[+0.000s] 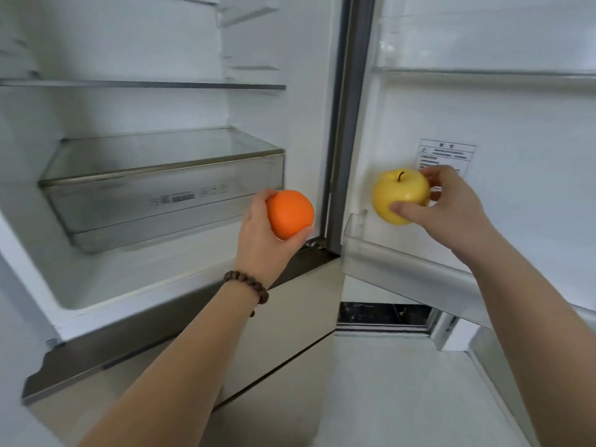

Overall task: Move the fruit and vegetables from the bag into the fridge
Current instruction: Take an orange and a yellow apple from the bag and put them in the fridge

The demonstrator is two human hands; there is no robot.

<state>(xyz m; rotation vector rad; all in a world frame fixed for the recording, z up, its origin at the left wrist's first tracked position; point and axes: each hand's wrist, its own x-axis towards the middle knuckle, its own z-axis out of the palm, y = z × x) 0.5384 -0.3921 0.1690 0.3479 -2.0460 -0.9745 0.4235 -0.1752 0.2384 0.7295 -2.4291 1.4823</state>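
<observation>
The fridge [180, 272] stands open in front of me, its white inside bare. My left hand [261, 240], with a bead bracelet on the wrist, grips an orange [290, 212] just in front of the right end of the clear drawer [161, 195]. My right hand [451, 211] holds a yellow apple [400, 195] by thumb and fingers, stem up, against the inner side of the open door, just above the lower door bin [403, 272]. The bag is out of view.
A glass shelf [142, 84] runs across the fridge above the drawer. An upper door bin [483, 72] sits high on the door, and a warning label [446, 153] is stuck behind the apple. Closed lower drawers [283, 333] and pale floor [403, 398] lie below.
</observation>
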